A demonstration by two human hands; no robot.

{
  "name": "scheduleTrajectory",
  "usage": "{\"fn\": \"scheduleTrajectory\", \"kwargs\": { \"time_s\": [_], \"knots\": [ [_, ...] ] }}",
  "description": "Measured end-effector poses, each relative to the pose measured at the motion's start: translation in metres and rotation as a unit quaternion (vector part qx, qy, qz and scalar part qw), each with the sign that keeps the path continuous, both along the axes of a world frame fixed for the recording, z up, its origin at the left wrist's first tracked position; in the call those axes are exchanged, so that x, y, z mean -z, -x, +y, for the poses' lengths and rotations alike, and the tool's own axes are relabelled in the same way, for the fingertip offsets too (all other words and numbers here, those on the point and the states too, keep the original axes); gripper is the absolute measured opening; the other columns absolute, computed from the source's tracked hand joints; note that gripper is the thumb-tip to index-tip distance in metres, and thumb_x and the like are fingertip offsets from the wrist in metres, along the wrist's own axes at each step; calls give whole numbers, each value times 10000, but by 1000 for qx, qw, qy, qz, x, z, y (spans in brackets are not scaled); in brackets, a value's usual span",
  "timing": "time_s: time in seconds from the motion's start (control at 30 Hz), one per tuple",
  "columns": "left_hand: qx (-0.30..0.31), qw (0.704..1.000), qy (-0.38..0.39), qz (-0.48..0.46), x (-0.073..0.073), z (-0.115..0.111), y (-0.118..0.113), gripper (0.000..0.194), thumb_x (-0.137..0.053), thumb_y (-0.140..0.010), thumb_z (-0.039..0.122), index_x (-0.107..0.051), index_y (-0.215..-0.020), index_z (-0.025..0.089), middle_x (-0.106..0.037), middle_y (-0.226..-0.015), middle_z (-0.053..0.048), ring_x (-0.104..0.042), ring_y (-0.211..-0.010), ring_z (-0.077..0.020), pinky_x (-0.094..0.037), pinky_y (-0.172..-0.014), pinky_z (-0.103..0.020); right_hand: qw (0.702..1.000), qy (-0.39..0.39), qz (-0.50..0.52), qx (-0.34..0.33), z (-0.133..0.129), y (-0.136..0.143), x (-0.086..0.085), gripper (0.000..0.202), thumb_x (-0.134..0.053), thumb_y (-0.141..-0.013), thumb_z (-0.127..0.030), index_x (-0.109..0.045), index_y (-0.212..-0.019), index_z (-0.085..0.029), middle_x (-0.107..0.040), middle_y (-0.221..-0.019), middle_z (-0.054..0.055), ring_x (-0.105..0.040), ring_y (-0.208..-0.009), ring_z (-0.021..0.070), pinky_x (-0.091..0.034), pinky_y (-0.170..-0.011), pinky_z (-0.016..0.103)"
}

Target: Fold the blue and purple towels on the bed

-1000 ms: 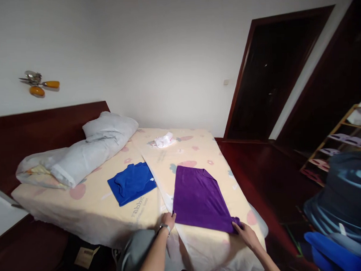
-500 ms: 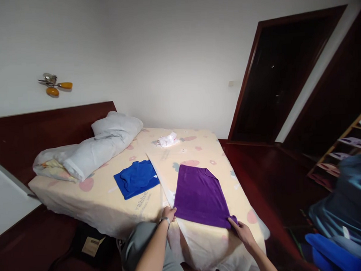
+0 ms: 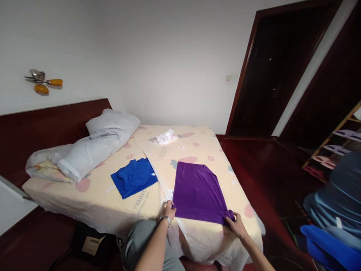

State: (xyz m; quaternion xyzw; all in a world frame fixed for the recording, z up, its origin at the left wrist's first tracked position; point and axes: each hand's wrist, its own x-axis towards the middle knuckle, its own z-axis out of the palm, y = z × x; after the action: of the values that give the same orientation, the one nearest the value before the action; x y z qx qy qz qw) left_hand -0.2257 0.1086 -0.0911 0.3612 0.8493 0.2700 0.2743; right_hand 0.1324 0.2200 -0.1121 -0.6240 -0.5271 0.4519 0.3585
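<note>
A purple cloth [image 3: 197, 192] lies spread on the bed [image 3: 186, 131], its far right corner folded over. My left hand [image 3: 169, 211], with a band on the wrist, pinches the cloth's near left corner. At the near right corner, my right hand [image 3: 235, 223] grips a small bunched bit of the same cloth. Left of the purple cloth rests a blue cloth [image 3: 134, 177], loosely piled on a flatter blue part. Farther back on the sheet is a crumpled white cloth [image 3: 165, 137].
A grey-white quilt [image 3: 95, 148] is heaped by the headboard [image 3: 49, 118]. A black bag [image 3: 91, 243] sits on the floor at the lower left. On the right are a shoe rack [image 3: 335, 146] and blue fabrics [image 3: 335, 244].
The near right corner of the purple cloth has shifted slightly inward and up with my right hand. My left hand still holds its corner. The whole view has shifted a little.
</note>
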Motion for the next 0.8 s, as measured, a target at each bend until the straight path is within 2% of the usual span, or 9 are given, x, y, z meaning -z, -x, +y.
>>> {"fn": "scheduleTrajectory", "kwargs": {
  "time_s": [0.1,0.23,0.3,0.4,0.47,0.53,0.63,0.73,0.8],
  "knots": [
    [-27,1000,11,-4,-1,2,1,228,-642,-862,344,-585,-1039,211,-699,-876,2,-660,-745,-122,-423,-644,-192,999,0,28,-44,-3,2,-11,574,-694,-515,-650,-615,-849,-190,-742,-885,115,-688,-890,311,-541,-842,391],
    [-20,1000,13,5,-9,4,1,218,-647,-866,291,-616,-1050,178,-718,-1026,-50,-672,-923,-137,-432,-751,-186,990,-68,77,-93,-9,3,-20,524,-660,-631,-627,-671,-912,-185,-747,-1030,108,-663,-1022,301,-514,-940,373],
    [-11,1000,3,20,-13,3,0,180,-596,-903,279,-622,-1054,186,-713,-1058,-52,-664,-967,-135,-427,-787,-188,992,-69,56,-88,-8,4,-17,535,-612,-658,-640,-654,-937,-186,-738,-1060,110,-662,-1037,291,-522,-928,351],
    [-24,999,10,39,-18,1,-4,170,-562,-922,266,-603,-1067,187,-707,-1037,-55,-663,-936,-139,-428,-781,-202,998,-31,-29,-42,-2,4,-8,569,-555,-633,-635,-599,-961,-173,-726,-1016,152,-676,-996,316,-535,-885,377],
    [-29,999,24,35,-20,-1,-7,201,-558,-916,236,-579,-1113,201,-707,-975,-38,-666,-866,-140,-429,-744,-213,998,-11,-67,-11,3,4,-2,618,-544,-614,-598,-553,-1051,-161,-716,-992,166,-685,-941,337,-530,-863,425],
    [-13,999,20,41,-21,-4,-8,243,-543,-909,197,-566,-1149,229,-703,-934,-16,-661,-818,-137,-427,-721,-215,996,-7,-89,-12,5,3,0,662,-537,-620,-567,-509,-1154,-176,-713,-958,135,-694,-865,324,-523,-838,439],
    [45,997,-1,55,-19,-6,-5,250,-493,-893,118,-630,-1063,237,-710,-949,-6,-658,-852,-128,-431,-750,-207,992,-31,-104,-67,4,-2,0,623,-531,-642,-535,-506,-1189,-237,-712,-933,63,-692,-782,264,-521,-808,388],
    [92,996,4,20,-13,-6,1,282,-456,-868,86,-710,-864,209,-739,-950,-9,-665,-910,-134,-446,-797,-206,982,-64,-55,-167,2,-8,-5,430,-542,-639,-526,-621,-948,-237,-713,-921,44,-675,-823,234,-525,-787,333],
    [96,995,1,-12,-10,-4,4,307,-451,-862,97,-738,-832,201,-755,-977,-11,-669,-949,-140,-458,-833,-208,977,-33,-30,-209,1,-12,-9,404,-536,-635,-525,-671,-847,-208,-712,-854,48,-654,-738,218,-531,-701,326]
  ]
}}
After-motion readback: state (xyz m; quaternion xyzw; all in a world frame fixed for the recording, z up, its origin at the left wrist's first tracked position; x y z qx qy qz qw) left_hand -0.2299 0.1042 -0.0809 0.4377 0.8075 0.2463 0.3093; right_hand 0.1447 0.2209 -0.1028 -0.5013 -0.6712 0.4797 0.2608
